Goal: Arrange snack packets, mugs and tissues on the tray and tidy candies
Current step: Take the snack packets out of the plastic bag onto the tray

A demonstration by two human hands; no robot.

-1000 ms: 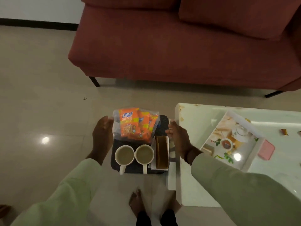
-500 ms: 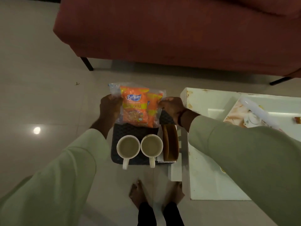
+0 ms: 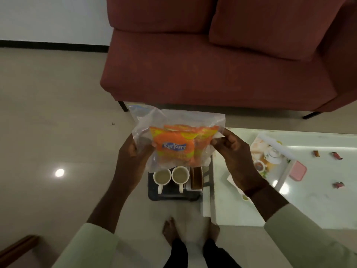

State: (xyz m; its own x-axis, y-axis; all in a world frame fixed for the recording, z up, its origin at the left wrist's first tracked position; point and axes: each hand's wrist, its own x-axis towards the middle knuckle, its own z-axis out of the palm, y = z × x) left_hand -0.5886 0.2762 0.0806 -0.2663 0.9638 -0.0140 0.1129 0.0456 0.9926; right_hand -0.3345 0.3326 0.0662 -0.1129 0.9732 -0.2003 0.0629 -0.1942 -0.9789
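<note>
**Snack bag lifted up in both hands**

The clear bag (image 3: pixel 178 140) of orange snack packets (image 3: pixel 174 147) has come up off the dark tray (image 3: pixel 170 194) since a moment ago. Before, it lay at the far end of the tray. Now it hangs in the air between the two hands, above the tray.

The left hand (image 3: pixel 133 159) pinches the left edge of the bag. Its fingers are curled closed on the plastic. The right hand (image 3: pixel 234 151) pinches the right edge in the same way, with the thumb and fingers pressed together on the bag. The bag is stretched flat between the two grips. The front packet has a blue label, and more orange packets sit behind it inside the bag.

Right under the held bag are two white mugs (image 3: pixel 171 176). They stand side by side on the dark tray, touching or nearly so, and both have a pale drink in them. Their handles point back toward the person. Just to the right of the mugs, below the right hand, is a brown holder (image 3: pixel 196 177) standing on the tray; what is in it is hard to see.

Further right of the right hand is a white table (image 3: pixel 318 207). A white picture tray (image 3: pixel 270 157) lies on it with a pink thing (image 3: pixel 297 170) beside it. Three small candies (image 3: pixel 337 155) lie well apart past that.

A red sofa (image 3: pixel 222 60) is beyond the bag.
</note>
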